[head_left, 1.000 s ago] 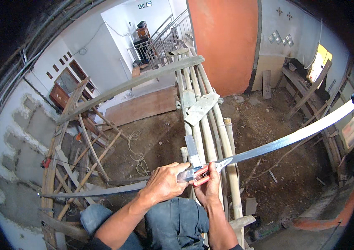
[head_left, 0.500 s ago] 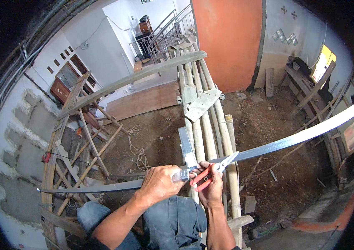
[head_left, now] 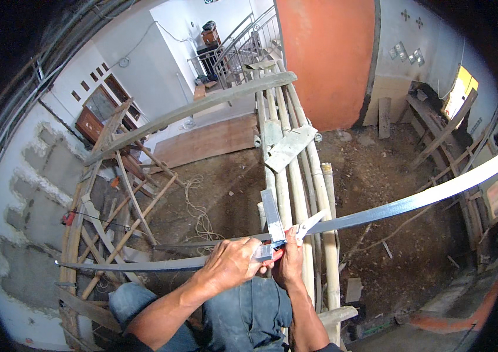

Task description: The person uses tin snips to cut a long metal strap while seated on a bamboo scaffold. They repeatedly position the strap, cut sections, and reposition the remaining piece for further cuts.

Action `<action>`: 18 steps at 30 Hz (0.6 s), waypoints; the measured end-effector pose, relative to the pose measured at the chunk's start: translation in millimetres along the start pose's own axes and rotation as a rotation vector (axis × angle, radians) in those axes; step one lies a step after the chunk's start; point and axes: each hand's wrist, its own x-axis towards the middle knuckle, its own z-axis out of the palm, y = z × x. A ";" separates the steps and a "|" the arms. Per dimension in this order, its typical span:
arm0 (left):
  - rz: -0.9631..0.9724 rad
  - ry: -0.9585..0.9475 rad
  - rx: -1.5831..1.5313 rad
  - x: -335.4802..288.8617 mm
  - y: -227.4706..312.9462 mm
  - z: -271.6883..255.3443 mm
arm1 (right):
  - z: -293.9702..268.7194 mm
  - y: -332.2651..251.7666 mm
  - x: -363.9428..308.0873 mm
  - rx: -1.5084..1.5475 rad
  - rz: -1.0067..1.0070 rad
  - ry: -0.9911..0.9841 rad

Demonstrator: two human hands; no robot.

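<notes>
A long, shiny metal channel (head_left: 390, 215) stretches across in front of me, from the left wall side to the far right. Around its left part, close to the middle, my left hand (head_left: 230, 261) is closed. A short metal flap (head_left: 272, 216) stands up from the channel between my hands. My right hand (head_left: 291, 265) grips tin snips (head_left: 306, 227) right beside the flap; their pale blades point up and right. Most of the red handles is hidden by my fingers. The two hands nearly touch, and what the blades contact cannot be made out.
Bamboo poles (head_left: 283, 188) run away from me under the channel, with a flat board (head_left: 290, 148) across them. A long plank (head_left: 196, 112) spans to a timber frame (head_left: 117, 193) on the left. Below lie a dirt floor (head_left: 372, 170) and tangled cord (head_left: 199, 208). An orange wall (head_left: 328, 64) stands ahead.
My right hand has turned and drawn the snips closer to my left hand, so their red handles are now mostly covered. The whole view has shifted slightly.
</notes>
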 end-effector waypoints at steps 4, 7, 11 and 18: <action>0.033 0.014 -0.036 1.2 0.6 -2.2 | 3.6 -1.5 -1.5 0.008 0.031 0.025; 0.017 0.064 -0.049 3.9 0.8 -1.7 | 2.8 2.2 -6.0 0.119 -0.104 -0.011; 0.012 0.181 -0.022 6.7 1.5 0.5 | -4.1 8.1 -6.6 0.347 -0.096 -0.188; -0.015 0.231 0.024 9.5 1.0 2.2 | -7.5 10.7 -4.1 0.050 0.020 -0.208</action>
